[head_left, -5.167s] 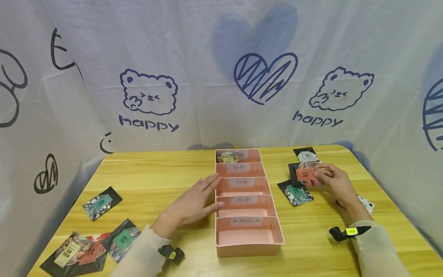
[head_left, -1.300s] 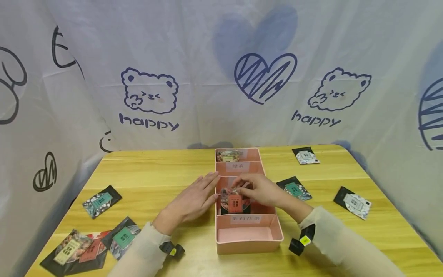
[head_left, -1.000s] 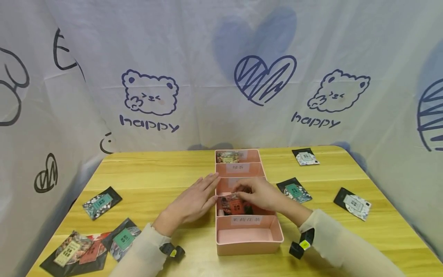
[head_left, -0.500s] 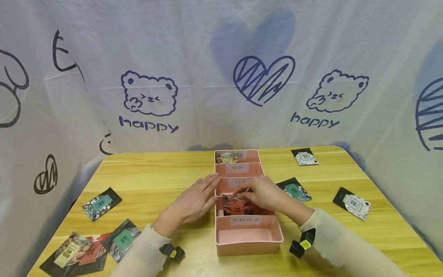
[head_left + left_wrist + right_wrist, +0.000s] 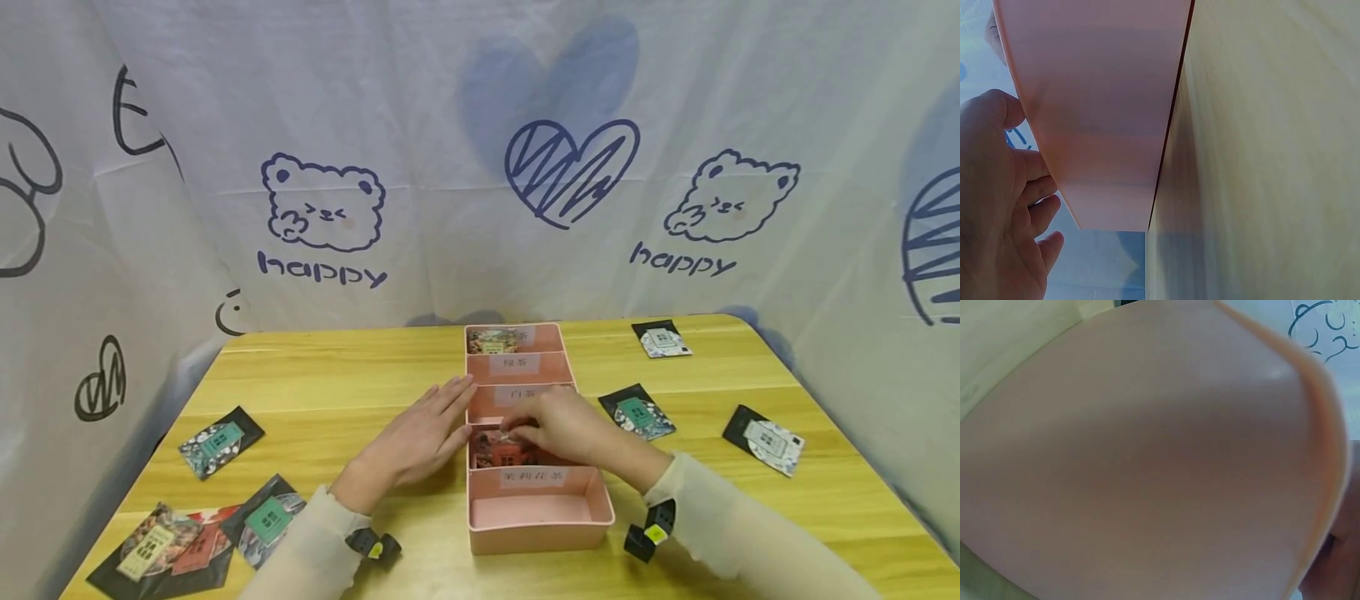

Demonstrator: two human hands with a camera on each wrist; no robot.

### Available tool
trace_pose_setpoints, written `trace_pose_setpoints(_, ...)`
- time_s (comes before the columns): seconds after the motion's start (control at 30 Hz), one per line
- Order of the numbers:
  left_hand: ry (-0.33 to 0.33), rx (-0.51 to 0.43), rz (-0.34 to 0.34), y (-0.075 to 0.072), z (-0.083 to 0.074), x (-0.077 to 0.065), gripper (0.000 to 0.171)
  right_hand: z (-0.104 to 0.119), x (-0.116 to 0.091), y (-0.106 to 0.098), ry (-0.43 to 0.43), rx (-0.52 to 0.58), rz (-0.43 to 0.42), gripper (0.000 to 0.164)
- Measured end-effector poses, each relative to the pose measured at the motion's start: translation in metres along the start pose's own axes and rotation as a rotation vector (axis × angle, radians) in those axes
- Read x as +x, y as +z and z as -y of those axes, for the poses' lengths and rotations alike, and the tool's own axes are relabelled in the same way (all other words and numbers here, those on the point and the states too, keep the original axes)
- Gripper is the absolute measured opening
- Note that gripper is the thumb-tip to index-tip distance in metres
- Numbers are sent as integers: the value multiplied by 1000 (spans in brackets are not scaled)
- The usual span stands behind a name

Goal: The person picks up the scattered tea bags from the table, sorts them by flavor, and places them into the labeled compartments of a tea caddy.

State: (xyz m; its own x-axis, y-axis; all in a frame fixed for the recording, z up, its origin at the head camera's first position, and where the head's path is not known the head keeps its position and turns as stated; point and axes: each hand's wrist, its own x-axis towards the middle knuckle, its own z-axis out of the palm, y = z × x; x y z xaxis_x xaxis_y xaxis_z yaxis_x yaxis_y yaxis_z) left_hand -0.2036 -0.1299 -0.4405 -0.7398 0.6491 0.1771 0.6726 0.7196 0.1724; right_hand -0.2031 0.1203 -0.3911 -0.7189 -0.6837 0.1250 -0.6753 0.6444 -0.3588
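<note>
Over the pink divided tray [image 5: 537, 525], the right hand [image 5: 564, 423] pinches a red tea packet [image 5: 504, 451] into the fourth compartment; the left hand [image 5: 416, 439], fingers flat, steadies the tray's side; letting go seems next.

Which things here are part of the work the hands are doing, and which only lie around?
In use:
- pink plastic divided tray
- red-labelled packet in its fourth compartment
- right hand, on that packet
- left hand, against the tray's side

Lying about:
- green-labelled packet
- white-labelled packet
- packet pile
</note>
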Motion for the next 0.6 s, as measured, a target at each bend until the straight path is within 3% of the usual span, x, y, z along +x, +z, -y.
trace_pose_setpoints(0.27, 3, 7, -1, 0, 0, 0, 60, -1, -2, -2, -96, -101, -38, 11)
trace_pose_setpoints(0.43, 1, 6, -4, -1, 0, 0, 60, 0, -1, -2, -146, -87, -36, 12)
trace_pose_setpoints(0.6, 4, 11, -2, -1, 0, 0, 60, 0, 1, 0, -131, -46, -41, 12)
